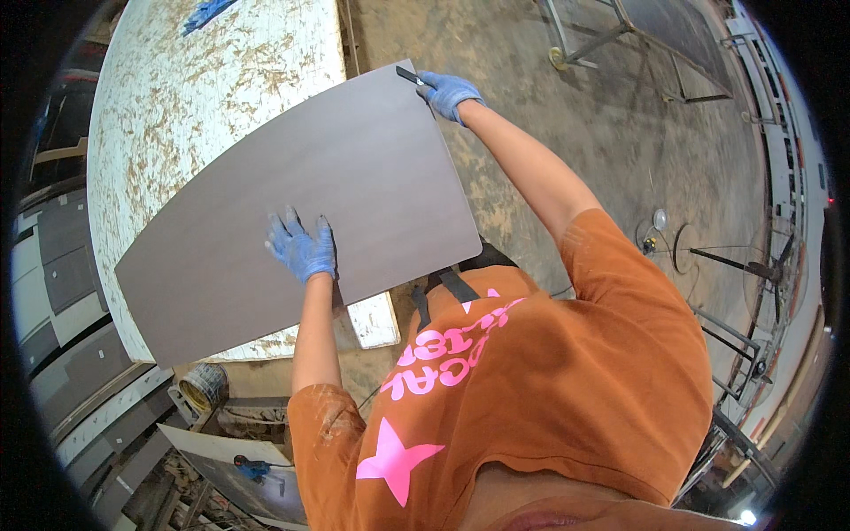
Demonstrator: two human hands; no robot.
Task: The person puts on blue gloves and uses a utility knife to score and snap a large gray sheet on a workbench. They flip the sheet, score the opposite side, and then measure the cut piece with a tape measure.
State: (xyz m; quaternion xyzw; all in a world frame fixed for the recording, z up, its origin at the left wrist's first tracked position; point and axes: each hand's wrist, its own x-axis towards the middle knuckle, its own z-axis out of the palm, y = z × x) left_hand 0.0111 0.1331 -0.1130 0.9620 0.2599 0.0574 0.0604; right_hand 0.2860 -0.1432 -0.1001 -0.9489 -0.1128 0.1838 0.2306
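Observation:
A large grey sheet panel (372, 177) with one curved long edge and rounded corners lies across a worn white table, its right part jutting past the table's side. Flat on the panel's middle rests my left hand (303, 246), in a blue glove with fingers spread. At the far right corner of the panel, my right hand (449, 94), also blue-gloved, is closed around a small black bar-shaped tool (410, 76). The tool lies at the panel's edge; its exact kind is hard to make out, and my fingers hide part of it.
The scuffed white table (239, 80) carries a blue glove (206, 13) at its far end. Grey panels (75, 372) are stacked on the left. Below stand a bucket (204, 387) and a blue power tool (251, 467). Metal frames (611, 35) stand at the far right.

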